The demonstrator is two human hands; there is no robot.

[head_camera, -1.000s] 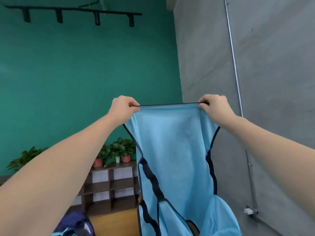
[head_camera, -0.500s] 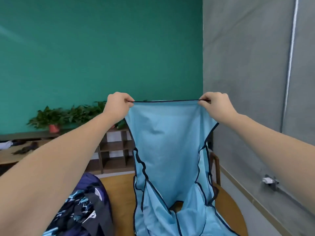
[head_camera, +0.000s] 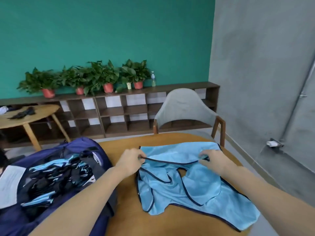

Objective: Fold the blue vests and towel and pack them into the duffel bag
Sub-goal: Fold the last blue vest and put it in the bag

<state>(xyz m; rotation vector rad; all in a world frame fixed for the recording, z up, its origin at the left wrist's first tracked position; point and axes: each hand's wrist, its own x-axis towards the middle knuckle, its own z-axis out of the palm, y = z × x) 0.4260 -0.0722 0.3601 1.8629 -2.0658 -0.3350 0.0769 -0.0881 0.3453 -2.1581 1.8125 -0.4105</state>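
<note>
A light blue vest (head_camera: 190, 181) with dark navy trim lies rumpled on the round wooden table (head_camera: 170, 222). My left hand (head_camera: 131, 160) pinches its dark edge at the left. At the right end of that same edge my right hand (head_camera: 213, 158) pinches the cloth. The edge is pulled taut between them, just above the table. To the left stands the open navy duffel bag (head_camera: 78, 147), with blue and black cloth inside.
A grey chair (head_camera: 185, 109) with wooden arms stands behind the table, close to the grey wall. A low shelf unit (head_camera: 119, 114) with potted plants lines the green wall. Another wooden table (head_camera: 25, 116) is at the far left.
Both hands have come down from chest height, and the vest that hung in the air now lies on the table. The view has tilted down.
</note>
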